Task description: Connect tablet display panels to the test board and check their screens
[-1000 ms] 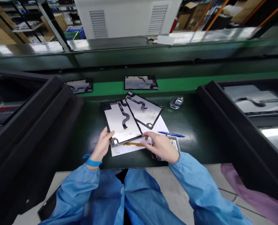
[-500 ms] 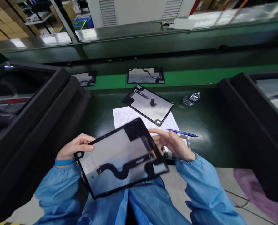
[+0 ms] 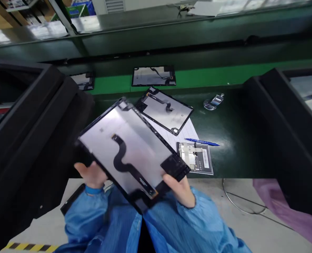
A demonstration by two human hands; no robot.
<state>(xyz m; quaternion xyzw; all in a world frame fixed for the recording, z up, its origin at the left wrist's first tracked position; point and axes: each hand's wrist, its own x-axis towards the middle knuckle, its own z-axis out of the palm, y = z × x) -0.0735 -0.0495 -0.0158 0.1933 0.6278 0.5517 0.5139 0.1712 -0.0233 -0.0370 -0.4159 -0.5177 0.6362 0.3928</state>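
A tablet screen panel (image 3: 142,140) is tilted in front of me with its grey back up and a dark curved ribbon cable across it. My right hand (image 3: 180,189) grips its lower right edge, thumb on top and fingers hidden underneath. Just off the panel's lower left edge is my left hand (image 3: 92,174), blurred, with the thumb spread out and no visible grip. Beyond the held panel, a second screen panel (image 3: 168,110) lies on a printed sheet (image 3: 188,130). A blue pen (image 3: 201,142) rests by a small opened device with a circuit board (image 3: 195,158).
Two more panels, one in the middle (image 3: 153,76) and one at left (image 3: 83,80), lie along the green strip (image 3: 211,77). A shiny metal object (image 3: 213,102) sits on the bench at right. Black padded holders stand at left (image 3: 40,133) and right (image 3: 277,130).
The held panel has turned, its cable now running down toward the right. My left hand has come off its corner, and my right hand has taken hold of the lower right edge.
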